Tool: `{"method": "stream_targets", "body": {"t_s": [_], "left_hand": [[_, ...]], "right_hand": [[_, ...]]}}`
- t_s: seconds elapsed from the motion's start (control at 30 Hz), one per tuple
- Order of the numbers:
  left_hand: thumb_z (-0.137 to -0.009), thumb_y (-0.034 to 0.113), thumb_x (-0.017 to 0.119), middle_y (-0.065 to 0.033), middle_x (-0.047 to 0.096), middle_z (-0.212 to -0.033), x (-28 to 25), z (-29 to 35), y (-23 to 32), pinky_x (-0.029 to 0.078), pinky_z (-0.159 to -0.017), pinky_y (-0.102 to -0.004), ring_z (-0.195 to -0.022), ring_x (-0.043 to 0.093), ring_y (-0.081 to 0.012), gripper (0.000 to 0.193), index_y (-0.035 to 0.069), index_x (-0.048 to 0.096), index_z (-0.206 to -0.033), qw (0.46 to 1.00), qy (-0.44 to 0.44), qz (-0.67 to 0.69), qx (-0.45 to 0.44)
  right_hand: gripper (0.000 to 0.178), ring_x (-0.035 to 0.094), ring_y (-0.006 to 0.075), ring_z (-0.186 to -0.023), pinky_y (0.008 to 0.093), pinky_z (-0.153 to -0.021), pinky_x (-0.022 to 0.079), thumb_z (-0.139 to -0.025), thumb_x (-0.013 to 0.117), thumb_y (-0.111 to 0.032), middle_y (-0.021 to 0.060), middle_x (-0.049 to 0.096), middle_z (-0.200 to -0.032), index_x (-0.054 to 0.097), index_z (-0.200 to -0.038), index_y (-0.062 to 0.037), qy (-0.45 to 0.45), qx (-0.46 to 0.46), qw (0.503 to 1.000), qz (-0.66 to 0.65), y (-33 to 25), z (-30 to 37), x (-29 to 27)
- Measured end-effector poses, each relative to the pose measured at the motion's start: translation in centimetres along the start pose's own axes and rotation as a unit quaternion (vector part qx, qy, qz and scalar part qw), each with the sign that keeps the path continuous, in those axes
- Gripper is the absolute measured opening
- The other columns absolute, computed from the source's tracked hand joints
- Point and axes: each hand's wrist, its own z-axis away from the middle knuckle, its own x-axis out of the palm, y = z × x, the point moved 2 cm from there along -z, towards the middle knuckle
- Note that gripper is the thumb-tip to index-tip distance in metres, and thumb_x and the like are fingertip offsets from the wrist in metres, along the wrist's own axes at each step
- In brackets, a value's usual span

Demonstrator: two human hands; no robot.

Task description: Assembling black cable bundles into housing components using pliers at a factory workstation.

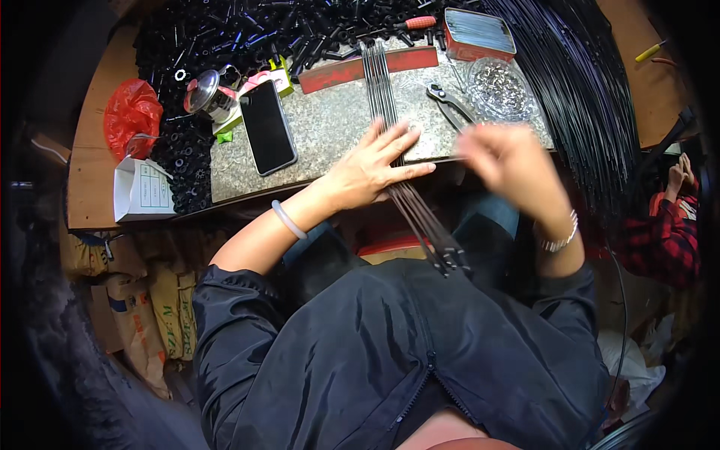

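My left hand [379, 163] lies flat with spread fingers over a bundle of thin dark rods or cables [417, 217]. The bundle runs from a red metal bar [412, 58] on the speckled board [330, 127], over the near edge, down to my lap, where its dark ends fan out a little. Above the board's right side is my right hand [517, 161], smeared by motion, so its fingers cannot be read. Pliers with dark handles [450, 105] lie just beyond it, their handle ends partly hidden by that hand.
A phone [268, 127] lies left of the bundle. Small black parts [247, 30] heap at the back. A clear dish of metal bits [499, 86], a red tin [480, 34] and a sheaf of black cables [577, 97] stand right. A white box [142, 187] sits at the left edge.
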Motion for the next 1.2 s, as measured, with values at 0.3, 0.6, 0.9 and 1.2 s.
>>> {"method": "stream_targets", "body": {"t_s": [0.3, 0.6, 0.9, 1.2], "left_hand": [[-0.076, 0.02, 0.062, -0.0183, 0.036, -0.136, -0.5, -1.0, 0.8, 0.021, -0.104, -0.0625, -0.131, 0.026, -0.0447, 0.069, 0.047, 0.036, -0.134, 0.991, -0.02, -0.116, -0.065], [-0.082, 0.032, 0.06, -0.0163, 0.037, -0.135, -0.3, -0.6, 0.5, 0.02, -0.105, -0.0617, -0.131, 0.026, -0.0445, 0.054, 0.05, 0.041, -0.129, 0.99, -0.022, -0.121, -0.074], [-0.08, 0.032, 0.061, -0.0173, 0.031, -0.141, -0.2, -0.6, 0.4, 0.022, -0.103, -0.0632, -0.131, 0.024, -0.0472, 0.056, 0.048, 0.04, -0.13, 0.989, -0.028, -0.13, -0.072], [-0.077, 0.02, 0.058, -0.0204, 0.033, -0.139, -0.4, -0.6, 0.8, 0.027, -0.101, -0.0621, -0.128, 0.03, -0.0471, 0.065, 0.045, 0.037, -0.133, 0.991, -0.011, -0.121, -0.053]], "right_hand": [[0.021, 0.056, 0.0232, -0.092, 0.036, -0.082, 0.046, -0.078, 0.066, -0.027, 0.0076, 0.067, -0.088, 0.07, -0.091, -0.0106, 0.151, 0.013, 0.955, 0.255, 13.1, -14.5, -3.4], [0.014, 0.054, 0.0219, -0.087, 0.0337, -0.076, 0.047, -0.078, 0.067, -0.023, 0.0041, 0.061, -0.079, 0.069, -0.084, -0.0106, 0.142, -0.074, 0.954, 0.255, 14.1, -16.1, -2.6], [0.015, 0.062, 0.0241, -0.083, 0.0319, -0.072, 0.048, -0.085, 0.06, -0.018, 0.0092, 0.064, -0.093, 0.065, -0.095, -0.0078, 0.212, -0.148, 0.962, 0.082, 9.2, -16.8, -1.6], [0.015, 0.063, 0.028, -0.079, 0.034, -0.072, 0.048, -0.08, 0.061, -0.013, 0.0155, 0.065, -0.081, 0.065, -0.086, 0.0002, 0.021, -0.099, 0.994, -0.031, 8.1, -19.5, 6.3]]}}
